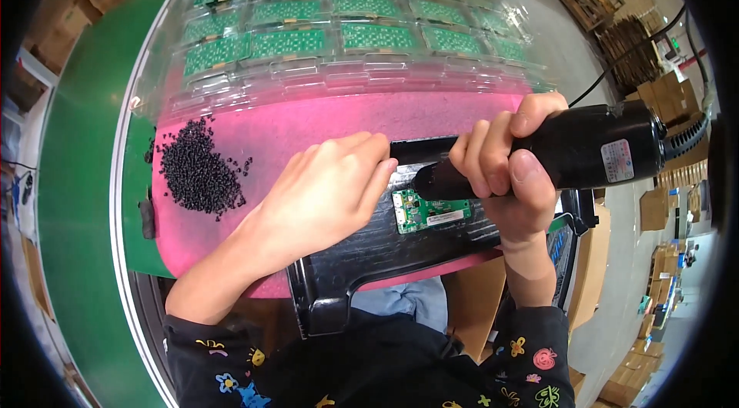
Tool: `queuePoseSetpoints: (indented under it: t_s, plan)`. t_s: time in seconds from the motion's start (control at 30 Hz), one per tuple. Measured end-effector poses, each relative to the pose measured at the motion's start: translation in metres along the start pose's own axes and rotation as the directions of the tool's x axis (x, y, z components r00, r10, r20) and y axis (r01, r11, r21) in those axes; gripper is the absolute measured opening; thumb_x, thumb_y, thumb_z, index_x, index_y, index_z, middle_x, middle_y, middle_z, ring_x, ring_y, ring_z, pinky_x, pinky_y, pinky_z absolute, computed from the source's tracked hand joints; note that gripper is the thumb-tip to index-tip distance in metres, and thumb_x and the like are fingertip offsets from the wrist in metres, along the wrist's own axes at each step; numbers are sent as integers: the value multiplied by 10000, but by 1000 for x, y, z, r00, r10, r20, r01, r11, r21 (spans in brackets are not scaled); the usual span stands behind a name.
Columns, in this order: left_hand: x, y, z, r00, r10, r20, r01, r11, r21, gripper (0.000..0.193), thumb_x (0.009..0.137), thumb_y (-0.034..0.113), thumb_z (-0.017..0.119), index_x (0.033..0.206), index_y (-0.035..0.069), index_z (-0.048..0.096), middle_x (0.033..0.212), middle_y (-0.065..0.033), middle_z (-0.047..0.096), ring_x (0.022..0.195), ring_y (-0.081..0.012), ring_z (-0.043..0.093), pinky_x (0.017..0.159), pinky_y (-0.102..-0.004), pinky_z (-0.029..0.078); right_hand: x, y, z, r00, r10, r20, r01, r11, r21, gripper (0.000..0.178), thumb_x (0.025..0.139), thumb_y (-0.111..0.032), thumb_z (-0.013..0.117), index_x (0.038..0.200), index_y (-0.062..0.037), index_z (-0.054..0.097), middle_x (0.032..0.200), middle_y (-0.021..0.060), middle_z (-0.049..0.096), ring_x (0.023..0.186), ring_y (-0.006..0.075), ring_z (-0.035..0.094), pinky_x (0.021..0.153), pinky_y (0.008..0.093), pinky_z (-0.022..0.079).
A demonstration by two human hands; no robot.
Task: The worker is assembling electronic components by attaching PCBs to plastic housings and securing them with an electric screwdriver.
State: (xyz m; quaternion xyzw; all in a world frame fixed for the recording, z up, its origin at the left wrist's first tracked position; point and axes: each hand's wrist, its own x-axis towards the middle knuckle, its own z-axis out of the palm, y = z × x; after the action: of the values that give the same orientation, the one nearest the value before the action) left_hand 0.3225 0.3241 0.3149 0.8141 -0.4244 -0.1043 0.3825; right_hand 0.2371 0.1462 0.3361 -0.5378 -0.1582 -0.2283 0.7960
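My right hand [512, 165] is wrapped round a black electric screwdriver [593, 146], its body slanting down to the left. The nose of the tool is over the upper left of a small green circuit board [431, 212], which lies in a black plastic housing [369, 258]. Close to that nose, my left hand [331, 188] has its fingers curled and the thumb pressed to the forefinger. Whatever the left fingertips pinch is too small or hidden to name. Part of the board is covered by the screwdriver.
A heap of small black screws [200, 169] lies on the pink mat [296, 115] at the left. Clear plastic trays of green boards [289, 42] are stacked at the far side. The screwdriver's cable [693, 135] runs off right. A cardboard box [593, 262] stands at lower right.
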Motion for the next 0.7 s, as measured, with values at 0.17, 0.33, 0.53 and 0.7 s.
queuePoseSetpoints:
  t_s: [0.17, 0.33, 0.53, 0.7]
  plan:
    - [-2, -12, 0, 990, 96, 104, -98, 995, 10, 107, 855, 79, 620, 891, -21, 634, 810, -194, 635, 789, -410, 620, 696, -452, 491, -4, 3, 1, 999, 30, 21, -29, 999, -32, 291, 837, -2, 600, 1056, -49, 415, 623, 57, 494, 501, 125, 432, 491, 299, 402]
    - [-3, -15, 4, 987, 118, 106, -119, 993, 4, 105, 835, 70, 632, 899, -10, 655, 836, -194, 650, 803, -399, 626, 704, -445, 495, -3, 4, 3, 999, 36, 20, -36, 999, -27, 297, 831, 18, 602, 1055, -47, 418, 630, 59, 497, 507, 125, 436, 492, 297, 405]
    - [-2, -11, -1, 982, 32, 184, -42, 998, 52, 112, 819, 77, 648, 898, 3, 678, 835, -189, 657, 810, -397, 628, 714, -449, 498, -2, 6, 12, 994, 96, 49, -94, 995, -28, 323, 805, 47, 619, 1047, -41, 424, 680, 59, 520, 553, 126, 485, 528, 289, 429]
    - [-5, -16, 3, 989, 70, 130, -77, 996, 52, 130, 796, 54, 647, 908, 0, 688, 838, -199, 659, 799, -403, 624, 711, -453, 500, 1, 9, 10, 986, 151, 72, -130, 963, -235, 296, 748, 9, 695, 972, -33, 505, 773, 54, 576, 676, 113, 577, 624, 241, 468]
